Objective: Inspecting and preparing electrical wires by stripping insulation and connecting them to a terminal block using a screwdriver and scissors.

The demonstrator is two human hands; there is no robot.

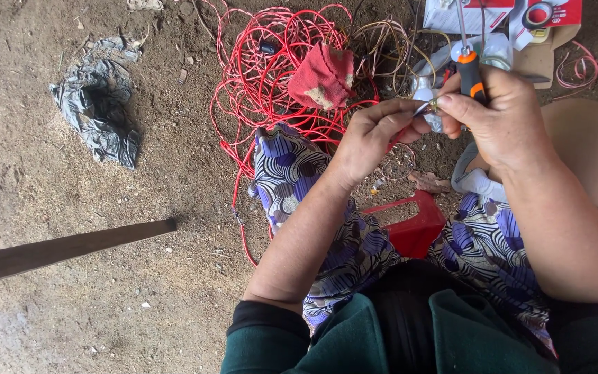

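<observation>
I see a tangled red plastic-coated wire coil on brown dirt ground, with a red cloth rag stained tan lying on it. My right hand grips a screwdriver with a black and orange handle. The wrap skirt is striped blue, purple, white and black; the crumpled plastic sheet is grey-black; the low plastic stool is red.

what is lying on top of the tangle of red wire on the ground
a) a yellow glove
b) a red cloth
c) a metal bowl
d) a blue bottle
b: a crumpled red cloth with pale stains sits on the red wire coils, just beyond the left hand, while the right hand grips a screwdriver with a black and orange handle.
</observation>
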